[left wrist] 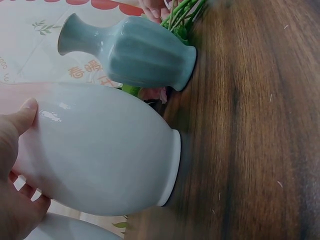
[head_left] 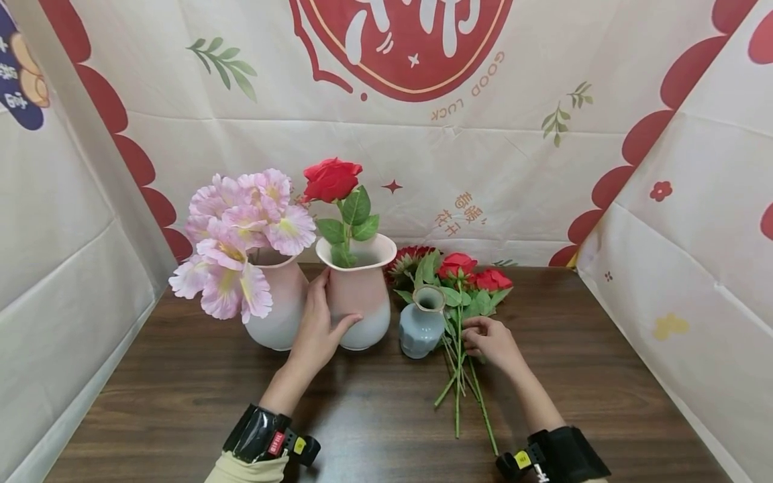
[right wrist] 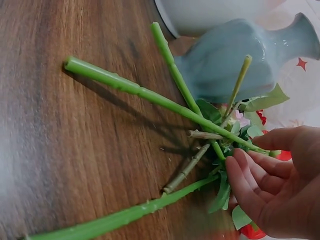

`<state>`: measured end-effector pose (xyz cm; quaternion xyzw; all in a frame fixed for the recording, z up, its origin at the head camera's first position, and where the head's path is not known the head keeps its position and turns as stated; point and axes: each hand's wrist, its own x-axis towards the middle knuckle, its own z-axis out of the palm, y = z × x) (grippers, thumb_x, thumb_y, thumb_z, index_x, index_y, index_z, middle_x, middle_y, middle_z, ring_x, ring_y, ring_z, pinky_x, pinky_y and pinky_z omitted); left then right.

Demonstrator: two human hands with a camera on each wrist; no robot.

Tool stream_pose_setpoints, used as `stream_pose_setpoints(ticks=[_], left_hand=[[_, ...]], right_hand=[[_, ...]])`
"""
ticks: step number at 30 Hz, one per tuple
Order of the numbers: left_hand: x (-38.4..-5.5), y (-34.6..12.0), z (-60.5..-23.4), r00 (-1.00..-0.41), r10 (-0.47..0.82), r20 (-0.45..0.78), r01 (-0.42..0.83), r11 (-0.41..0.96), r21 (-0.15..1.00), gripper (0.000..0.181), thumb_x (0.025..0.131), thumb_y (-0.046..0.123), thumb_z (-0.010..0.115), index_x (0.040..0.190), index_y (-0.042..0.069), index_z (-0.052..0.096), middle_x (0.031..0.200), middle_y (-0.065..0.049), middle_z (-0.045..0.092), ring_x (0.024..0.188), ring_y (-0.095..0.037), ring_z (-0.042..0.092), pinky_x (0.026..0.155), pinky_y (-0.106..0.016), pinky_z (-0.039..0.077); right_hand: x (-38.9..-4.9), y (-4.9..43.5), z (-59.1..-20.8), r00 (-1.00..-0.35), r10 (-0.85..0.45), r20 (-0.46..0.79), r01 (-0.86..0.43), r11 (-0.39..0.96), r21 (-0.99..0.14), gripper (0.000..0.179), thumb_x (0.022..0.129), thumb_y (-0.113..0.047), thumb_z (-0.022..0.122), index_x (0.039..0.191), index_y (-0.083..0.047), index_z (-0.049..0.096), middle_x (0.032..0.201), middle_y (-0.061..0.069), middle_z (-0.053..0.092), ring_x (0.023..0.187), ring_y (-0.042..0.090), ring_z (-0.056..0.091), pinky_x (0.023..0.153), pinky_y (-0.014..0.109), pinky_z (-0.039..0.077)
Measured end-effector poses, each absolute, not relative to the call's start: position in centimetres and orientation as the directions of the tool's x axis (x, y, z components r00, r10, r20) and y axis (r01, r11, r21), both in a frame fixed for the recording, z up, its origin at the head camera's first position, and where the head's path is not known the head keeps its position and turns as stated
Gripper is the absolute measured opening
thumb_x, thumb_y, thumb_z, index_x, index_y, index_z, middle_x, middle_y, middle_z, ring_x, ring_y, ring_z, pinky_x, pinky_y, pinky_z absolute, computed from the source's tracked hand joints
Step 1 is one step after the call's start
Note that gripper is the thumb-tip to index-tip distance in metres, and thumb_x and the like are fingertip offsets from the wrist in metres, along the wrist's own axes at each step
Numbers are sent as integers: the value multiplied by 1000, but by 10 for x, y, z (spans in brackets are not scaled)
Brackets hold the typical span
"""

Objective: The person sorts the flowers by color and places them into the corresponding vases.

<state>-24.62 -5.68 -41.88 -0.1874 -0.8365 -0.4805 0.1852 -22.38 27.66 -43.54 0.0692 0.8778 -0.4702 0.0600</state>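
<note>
My left hand (head_left: 317,322) grips the side of a pink-and-white vase (head_left: 368,305), its thumb across the front. One red rose (head_left: 332,180) with green leaves stands in this vase. In the left wrist view the vase's white lower body (left wrist: 110,150) reaches down to the wooden table. My right hand (head_left: 492,342) pinches the green stem (head_left: 457,376) of a rose among the loose flowers, thumb and fingers close together in the right wrist view. Several stems cross there, and red roses (head_left: 457,264) lie at their far end. A small blue-grey vase (head_left: 421,329) stands between the hands.
A second pink-and-white vase (head_left: 274,308) with large pink flowers (head_left: 235,241) stands left of my left hand. A dark red flower (head_left: 410,258) lies behind the small vase. Printed cloth (head_left: 453,161) hangs around the brown wooden table (head_left: 374,422) at the back and sides.
</note>
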Motion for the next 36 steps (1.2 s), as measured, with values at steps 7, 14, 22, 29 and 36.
stream_pose_setpoints(ticks=[7, 14, 22, 29, 36], left_hand=[[-247, -57, -420, -866, 138, 480, 484, 468, 740, 93, 84, 21, 79, 153, -3, 21, 152, -26, 33, 142, -38, 36, 117, -53, 34], [-249, -57, -419, -870, 134, 474, 480, 452, 752, 94, 84, 19, 79, 153, -3, 20, 152, -26, 32, 143, -38, 35, 119, -52, 32], [-247, -57, -417, -878, 151, 453, 470, 448, 760, 94, 85, 19, 78, 154, -3, 18, 154, -25, 29, 144, -37, 33, 120, -51, 30], [-248, -56, -416, -879, 160, 450, 471, 445, 762, 94, 85, 20, 78, 154, -3, 18, 155, -25, 28, 145, -37, 32, 121, -51, 29], [-247, -56, -418, -885, 142, 443, 458, 436, 775, 94, 85, 19, 78, 154, -3, 18, 154, -25, 29, 145, -37, 32, 121, -51, 29]], right_hand=[[-225, 275, -438, -984, 57, -168, 170, 565, -807, 39, 96, -11, 63, 128, 9, 56, 98, 18, 70, 80, 16, 68, 73, 35, 61], [-228, 272, -439, -983, 70, -169, 180, 539, -823, 37, 96, -6, 62, 129, 10, 55, 101, 20, 70, 81, 13, 67, 73, 33, 61], [-225, 272, -437, -977, 75, -200, 213, 411, -886, 39, 98, 0, 55, 134, 14, 48, 98, 13, 67, 79, 6, 65, 70, 23, 60], [-222, 272, -429, -977, 115, -180, 212, 411, -887, 40, 99, -1, 56, 137, 9, 49, 98, 10, 65, 79, 4, 65, 71, 23, 60], [-217, 275, -416, -985, 119, -124, 164, 448, -879, 41, 98, -4, 58, 136, 8, 50, 98, 9, 65, 82, 3, 64, 75, 29, 62]])
